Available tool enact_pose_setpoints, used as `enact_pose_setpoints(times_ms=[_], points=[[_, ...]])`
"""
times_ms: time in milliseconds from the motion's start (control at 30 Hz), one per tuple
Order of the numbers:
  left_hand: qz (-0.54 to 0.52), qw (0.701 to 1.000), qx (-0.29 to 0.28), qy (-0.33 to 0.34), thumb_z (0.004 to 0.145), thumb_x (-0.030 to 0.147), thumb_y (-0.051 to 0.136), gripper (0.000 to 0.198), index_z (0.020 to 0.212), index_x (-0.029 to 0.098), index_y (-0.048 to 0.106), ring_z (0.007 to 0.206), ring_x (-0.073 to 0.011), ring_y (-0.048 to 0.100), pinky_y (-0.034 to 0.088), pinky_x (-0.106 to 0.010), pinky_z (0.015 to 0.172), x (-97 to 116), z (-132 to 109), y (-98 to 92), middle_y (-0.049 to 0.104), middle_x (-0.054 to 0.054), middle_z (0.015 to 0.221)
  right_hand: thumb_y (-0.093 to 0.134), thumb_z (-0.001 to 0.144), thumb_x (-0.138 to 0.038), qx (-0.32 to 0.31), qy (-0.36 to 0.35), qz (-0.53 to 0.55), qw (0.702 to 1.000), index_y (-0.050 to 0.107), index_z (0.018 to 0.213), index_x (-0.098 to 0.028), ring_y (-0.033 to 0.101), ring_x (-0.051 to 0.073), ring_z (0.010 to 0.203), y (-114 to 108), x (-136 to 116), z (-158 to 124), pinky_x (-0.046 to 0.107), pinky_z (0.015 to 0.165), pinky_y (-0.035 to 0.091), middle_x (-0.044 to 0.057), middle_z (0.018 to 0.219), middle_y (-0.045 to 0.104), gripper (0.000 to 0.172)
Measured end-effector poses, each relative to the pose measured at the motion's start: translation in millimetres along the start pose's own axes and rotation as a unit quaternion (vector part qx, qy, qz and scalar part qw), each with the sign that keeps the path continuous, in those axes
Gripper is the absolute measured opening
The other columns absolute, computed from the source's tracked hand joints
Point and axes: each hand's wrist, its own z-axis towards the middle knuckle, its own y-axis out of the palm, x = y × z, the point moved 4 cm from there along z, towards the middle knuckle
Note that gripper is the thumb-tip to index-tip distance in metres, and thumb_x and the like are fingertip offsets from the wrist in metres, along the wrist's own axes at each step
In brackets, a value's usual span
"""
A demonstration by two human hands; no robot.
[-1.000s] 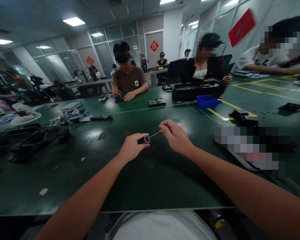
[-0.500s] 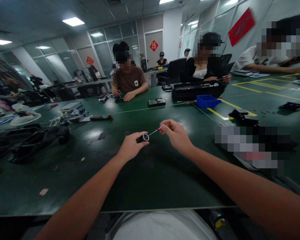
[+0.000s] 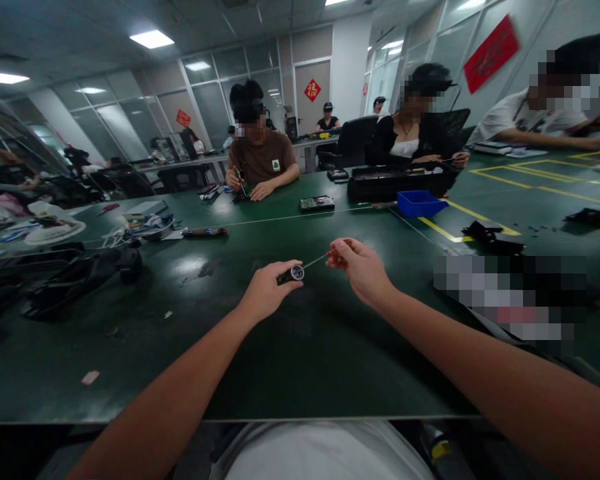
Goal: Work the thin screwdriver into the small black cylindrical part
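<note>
Above the middle of the green table, my left hand (image 3: 269,288) is closed round a small black cylindrical part (image 3: 296,273) with a silvery ring at its open end, which faces me. My right hand (image 3: 355,261) pinches the red handle of a thin screwdriver (image 3: 316,261). Its metal shaft slants down to the left, and the tip is at the rim of the cylindrical part; whether it touches inside I cannot tell. My fingers cover most of the handle and the rear of the black part.
On the green table (image 3: 145,360) lie a dark pen-like tool (image 3: 204,232), a circuit board device (image 3: 317,203), a blue tray (image 3: 421,203) and black plastic parts (image 3: 83,283) at left. Black brackets (image 3: 490,237) lie at right. Across the table a person in brown (image 3: 264,163) works with a tool.
The view has shifted slightly, so the scene sits a little further right. My right hand has drawn a bit away from my left, with more of the screwdriver shaft between them.
</note>
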Motion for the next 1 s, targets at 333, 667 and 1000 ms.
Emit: enact_pose_setpoints(times_ms=[333, 667, 1000], points=[[0.015, 1.000, -0.001, -0.021, 0.082, 0.025, 0.074, 0.042, 0.123, 0.027, 0.067, 0.112, -0.0223, 0.063, 0.046, -0.038, 0.101, 2, 0, -0.8, 0.069, -0.003, 0.120, 0.060, 0.090, -0.047, -0.044, -0.121, -0.225, 0.966, 0.064, 0.087, -0.021, 0.063, 0.017, 0.067, 8, -29, -18, 0.032, 0.065, 0.047, 0.002, 0.073, 0.068, 0.027], [0.030, 0.999, 0.004, -0.020, 0.080, 0.021, 0.075, 0.041, 0.120, 0.026, 0.068, 0.114, -0.0234, 0.062, 0.046, -0.040, 0.104, -1, 0, -1.8, 0.069, -0.003, 0.120, 0.053, 0.092, -0.028, -0.106, -0.195, -0.328, 0.918, 0.062, 0.093, -0.023, 0.062, 0.017, 0.073, 13, -34, -25, 0.031, 0.067, 0.044, 0.001, 0.083, 0.069, 0.010], [0.033, 0.999, -0.008, -0.010, 0.081, 0.023, 0.075, 0.040, 0.120, 0.025, 0.068, 0.111, -0.0225, 0.063, 0.046, -0.037, 0.101, 3, 0, -1.1, 0.070, -0.003, 0.118, 0.047, 0.097, -0.036, -0.061, -0.176, -0.386, 0.904, 0.063, 0.105, -0.022, 0.059, 0.018, 0.063, 13, -35, -26, 0.032, 0.058, 0.038, 0.003, 0.079, 0.069, 0.023]])
